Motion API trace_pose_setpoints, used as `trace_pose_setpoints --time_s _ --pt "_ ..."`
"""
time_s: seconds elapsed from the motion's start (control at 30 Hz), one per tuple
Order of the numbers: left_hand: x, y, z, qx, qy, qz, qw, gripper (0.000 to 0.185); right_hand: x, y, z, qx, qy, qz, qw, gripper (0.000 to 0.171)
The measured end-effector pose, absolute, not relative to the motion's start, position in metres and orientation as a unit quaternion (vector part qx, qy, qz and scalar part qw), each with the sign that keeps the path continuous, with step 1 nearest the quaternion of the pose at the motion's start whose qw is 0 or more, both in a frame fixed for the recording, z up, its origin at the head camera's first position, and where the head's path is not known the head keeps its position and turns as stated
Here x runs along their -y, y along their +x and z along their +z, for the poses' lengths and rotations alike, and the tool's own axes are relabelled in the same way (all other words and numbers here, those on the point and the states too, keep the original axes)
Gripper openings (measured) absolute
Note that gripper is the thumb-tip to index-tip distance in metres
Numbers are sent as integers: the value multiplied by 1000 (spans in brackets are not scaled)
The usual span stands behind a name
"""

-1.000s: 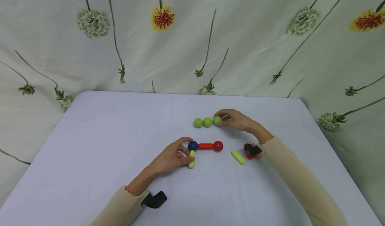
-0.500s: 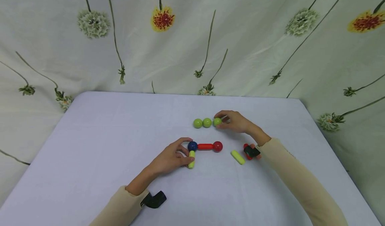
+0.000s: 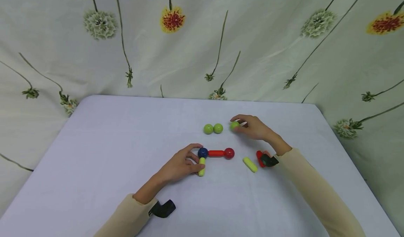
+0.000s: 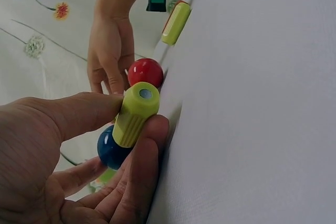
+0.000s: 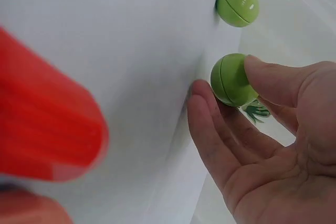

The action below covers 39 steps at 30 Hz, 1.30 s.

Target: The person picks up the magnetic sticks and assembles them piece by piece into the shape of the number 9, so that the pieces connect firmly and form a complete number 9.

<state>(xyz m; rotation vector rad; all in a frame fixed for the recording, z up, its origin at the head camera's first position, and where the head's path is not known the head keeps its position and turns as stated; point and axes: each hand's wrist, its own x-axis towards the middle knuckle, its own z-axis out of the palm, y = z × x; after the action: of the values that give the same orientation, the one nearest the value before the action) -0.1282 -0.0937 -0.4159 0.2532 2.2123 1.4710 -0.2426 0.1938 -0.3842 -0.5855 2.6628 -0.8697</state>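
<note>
My left hand (image 3: 183, 162) pinches a yellow-green magnetic rod (image 4: 136, 114) between thumb and fingers. At the rod's far end sits a blue ball (image 3: 203, 153), with a fingertip at its side. From the blue ball a red rod (image 3: 216, 153) runs right to a red ball (image 3: 229, 153). Farther back on the table, my right hand (image 3: 252, 127) holds a green ball (image 5: 231, 80) between thumb and fingers. Two more green balls (image 3: 208, 129) sit together to its left, with a gap between them and the held one.
A loose yellow-green rod (image 3: 250, 164) lies right of the red ball. Beyond it are a red rod (image 3: 260, 158) and an orange-pink piece (image 5: 31, 208), partly hidden by the right wrist's black camera (image 3: 269, 160). A flowered cloth (image 3: 189, 54) hangs behind the white table (image 3: 126, 124).
My right hand has drawn its green ball to the right, away from the other two, which stay put. The left hand keeps its hold on the yellow-green rod.
</note>
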Motion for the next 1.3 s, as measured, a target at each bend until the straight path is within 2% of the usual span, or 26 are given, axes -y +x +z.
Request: trace_pose_setpoints --time_s 0.43,0.63,1.07,1.3 --pt "94 -129 -417 -807 90 533 236 65 -206 -226 -379 -897 -201 -373 122 33" --pt "93 -128 -415 -807 87 535 235 64 -200 -214 -376 -889 -218 -386 114 28" --pt "92 -127 -414 -811 80 535 221 63 -185 -188 -375 -890 -232 -377 105 31" --pt "91 -127 -417 -822 81 522 214 63 -177 -170 -379 -874 -271 -391 97 32"
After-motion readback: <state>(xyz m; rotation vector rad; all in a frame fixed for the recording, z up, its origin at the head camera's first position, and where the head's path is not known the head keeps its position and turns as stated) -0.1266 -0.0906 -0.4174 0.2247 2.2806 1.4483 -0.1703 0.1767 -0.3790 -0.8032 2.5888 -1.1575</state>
